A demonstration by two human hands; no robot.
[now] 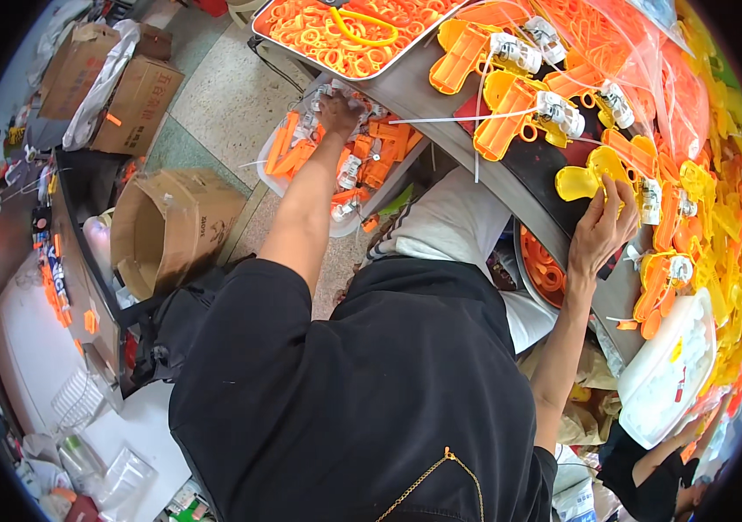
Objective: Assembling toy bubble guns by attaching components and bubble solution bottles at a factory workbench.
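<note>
My right hand (606, 222) is over the table, its fingers closed on a yellow rounded plastic part (578, 183) with curved lobes. Beside it lie several orange-and-yellow plastic assemblies (503, 117), each with a small white-wrapped cylinder (560, 115) attached and some with a thin white strip. My left hand (339, 111) reaches down into a white plastic bin (342, 228) below the table edge. Orange plastic pieces (381, 165) with white-wrapped cylinders fill this bin. The left fingertips are among these pieces, and I cannot make out whether they grip one.
A metal tray (355, 76) of orange rings stands at the table's far left. Yellow parts (719, 252) pile up on the right, near a white tub (668, 370). An open cardboard box (205, 217) sits on the floor at left. Another person's arm (658, 457) shows at lower right.
</note>
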